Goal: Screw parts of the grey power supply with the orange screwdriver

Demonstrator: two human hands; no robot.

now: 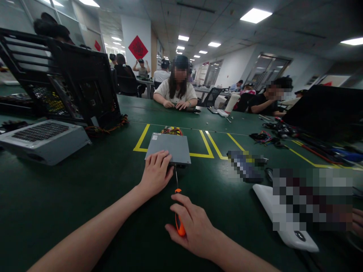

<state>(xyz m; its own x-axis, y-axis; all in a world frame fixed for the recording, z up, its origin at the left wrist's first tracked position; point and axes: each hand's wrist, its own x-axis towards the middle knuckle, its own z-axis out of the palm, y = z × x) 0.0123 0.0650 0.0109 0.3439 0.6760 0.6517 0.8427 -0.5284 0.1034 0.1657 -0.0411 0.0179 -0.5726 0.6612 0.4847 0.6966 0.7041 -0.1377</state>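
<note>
A grey metal computer power supply (170, 146) lies on the green table in front of me, its coloured cables (172, 130) bunched at the far side. My left hand (157, 170) holds it at the near left corner, fingers across the top and thumb by the near side. In my right hand (193, 223) is a screwdriver (180, 225) with an orange and black handle, the fingers loosely curled round it. Its thin shaft points away from me, and the tip meets the near side of the power supply, close to my left thumb. The exact contact spot is too small to make out.
An open black computer case (82, 83) stands at left, with another power supply (45, 139) before it. Yellow tape (201, 155) marks the table. At right lie a white device (269, 200), partly blurred out, and loose cables (262, 138). A person (176, 90) sits opposite.
</note>
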